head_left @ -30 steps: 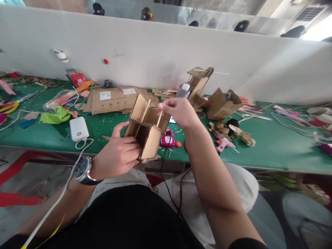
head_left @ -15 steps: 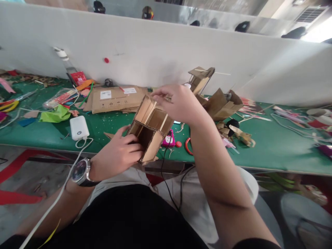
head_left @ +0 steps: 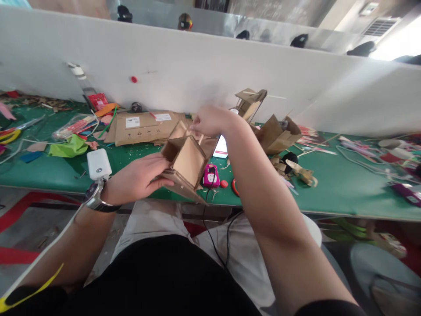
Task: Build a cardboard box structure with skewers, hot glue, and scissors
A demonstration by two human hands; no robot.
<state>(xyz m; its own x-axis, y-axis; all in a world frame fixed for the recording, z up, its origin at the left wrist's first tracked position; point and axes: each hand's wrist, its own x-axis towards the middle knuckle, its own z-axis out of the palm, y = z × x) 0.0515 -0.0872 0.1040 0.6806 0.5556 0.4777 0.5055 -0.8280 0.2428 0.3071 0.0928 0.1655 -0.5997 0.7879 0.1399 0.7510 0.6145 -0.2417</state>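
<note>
A small handmade cardboard box (head_left: 188,159) with open compartments is tilted above the front of the green table. My left hand (head_left: 144,175) grips its left side, thumb below and fingers on top. At the box's far edge is my right hand (head_left: 210,120), its fingertips drawn together in a pinch. Whatever lies between those fingertips is too small to make out. A thin pale stick (head_left: 201,139) shows on the box just by them.
A flattened carton (head_left: 144,129) lies behind on the green table (head_left: 345,184). Around the box are a white power bank (head_left: 99,163), a lit phone (head_left: 220,147), a pink socket block (head_left: 211,176) and orange-handled scissors (head_left: 235,187). Other cardboard pieces (head_left: 279,134) stand to the right. A white partition (head_left: 184,66) runs behind.
The cardboard box has been turned and tipped, so a flat panel now faces up. My left hand has shifted its hold leftward and up. My right hand has moved slightly left, uncovering the phone.
</note>
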